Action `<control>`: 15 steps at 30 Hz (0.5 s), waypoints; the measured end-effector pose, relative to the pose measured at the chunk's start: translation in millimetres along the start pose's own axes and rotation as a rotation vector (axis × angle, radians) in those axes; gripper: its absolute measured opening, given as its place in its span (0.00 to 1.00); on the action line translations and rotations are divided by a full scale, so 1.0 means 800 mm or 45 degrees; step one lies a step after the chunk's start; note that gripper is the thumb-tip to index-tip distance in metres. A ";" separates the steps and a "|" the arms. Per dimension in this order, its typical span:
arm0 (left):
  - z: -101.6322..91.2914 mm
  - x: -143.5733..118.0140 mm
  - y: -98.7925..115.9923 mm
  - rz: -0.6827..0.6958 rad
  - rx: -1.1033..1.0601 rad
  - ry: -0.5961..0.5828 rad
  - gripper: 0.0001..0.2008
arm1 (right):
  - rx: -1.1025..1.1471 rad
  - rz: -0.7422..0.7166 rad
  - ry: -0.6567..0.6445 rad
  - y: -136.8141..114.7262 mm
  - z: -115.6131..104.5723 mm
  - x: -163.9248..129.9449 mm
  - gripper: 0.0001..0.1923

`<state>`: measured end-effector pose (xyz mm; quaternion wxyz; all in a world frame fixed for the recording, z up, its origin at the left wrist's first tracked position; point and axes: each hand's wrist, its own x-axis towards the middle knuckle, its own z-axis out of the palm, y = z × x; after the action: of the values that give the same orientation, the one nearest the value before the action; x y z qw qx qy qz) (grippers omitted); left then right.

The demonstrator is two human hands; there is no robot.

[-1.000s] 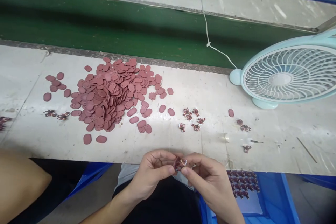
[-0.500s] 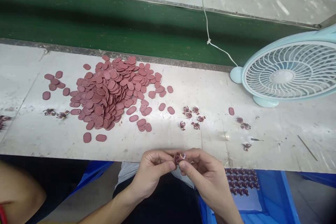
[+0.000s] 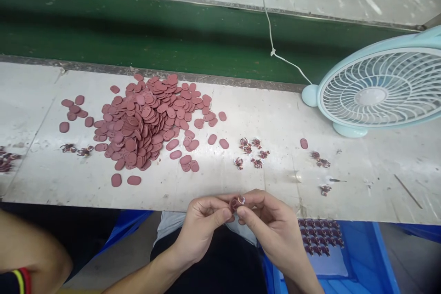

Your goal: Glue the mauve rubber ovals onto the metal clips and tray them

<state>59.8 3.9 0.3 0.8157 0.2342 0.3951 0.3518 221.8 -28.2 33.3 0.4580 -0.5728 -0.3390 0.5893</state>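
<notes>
My left hand [image 3: 203,223] pinches a reddish-brown oval disc [image 3: 233,205] between thumb and fingers, just over the table's front edge. Thumb and forefinger of my right hand [image 3: 270,223] close on a small brown-and-white figurine [image 3: 240,200] that touches the disc; fingertips partly hide both. Beyond my hands lies a big heap of matching oval discs [image 3: 144,119], with loose ones around it. Several small figurines [image 3: 257,163] sit in a loose group right of the heap.
A pale blue fan [image 3: 372,96] stands at the right, its white cord [image 3: 270,32] running up and back. A blue crate [image 3: 374,257] below the table edge holds rows of figurines [image 3: 320,236]. At lower left is another person's arm [image 3: 31,248]. A thin dark tool [image 3: 337,180] lies near the fan.
Both hands keep their pinch on the disc and figurine, with only a slight shift. The other person's arm at lower left has moved a little to the right, bringing a striped sleeve into view.
</notes>
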 end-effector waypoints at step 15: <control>0.011 -0.005 -0.011 0.109 0.071 0.016 0.03 | 0.317 -0.025 0.123 0.017 0.001 -0.002 0.06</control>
<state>68.9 -5.5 1.2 0.7904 0.2714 0.3995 0.3768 219.1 -34.3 21.2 0.5471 -0.5360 -0.2466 0.5938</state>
